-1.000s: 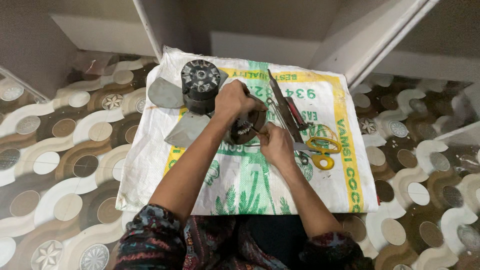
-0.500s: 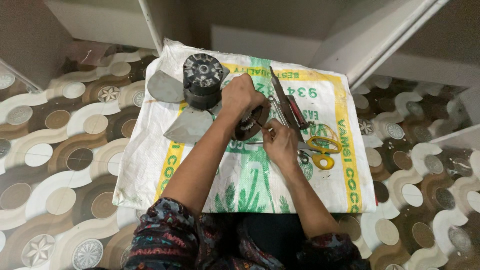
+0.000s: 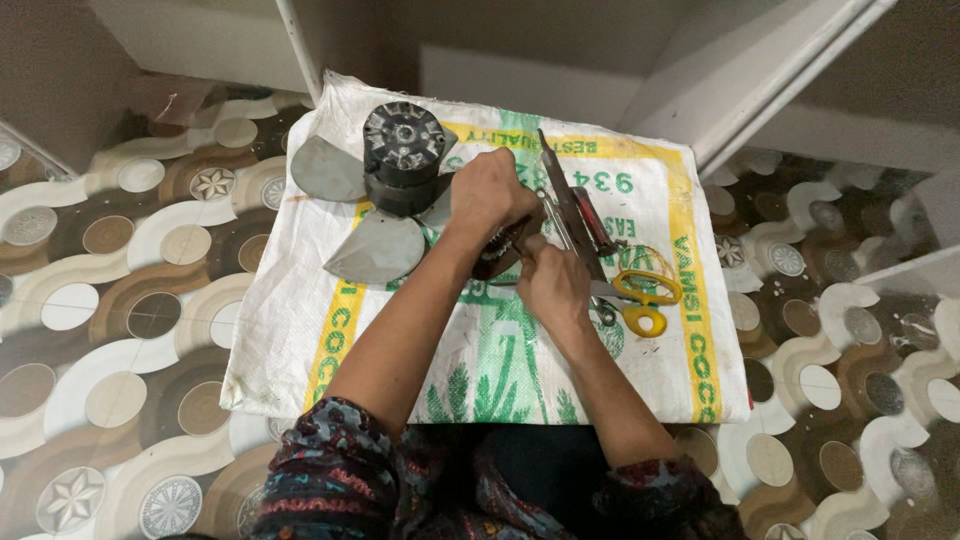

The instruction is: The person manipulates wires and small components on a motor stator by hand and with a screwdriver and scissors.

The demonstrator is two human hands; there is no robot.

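My left hand [image 3: 487, 195] grips a dark round metal part [image 3: 503, 252] and holds it on a white woven sack [image 3: 300, 320] spread on the floor. My right hand [image 3: 553, 283] is closed just beside it, fingers pressed to the part's edge; whatever it pinches is hidden. Behind my left hand stands a dark cylindrical fan motor [image 3: 402, 155] with grey metal blades [image 3: 378, 247] sticking out from its base.
Yellow-handled scissors [image 3: 640, 298] and a long dark metal tool [image 3: 570, 215] with a red grip lie on the sack right of my hands. The patterned tile floor [image 3: 120, 300] surrounds the sack. White wall and door frame pieces [image 3: 760, 90] stand behind it.
My head has tilted a little, shifting the view. Both hands stay on the round part, with the right hand drawn slightly nearer to me.
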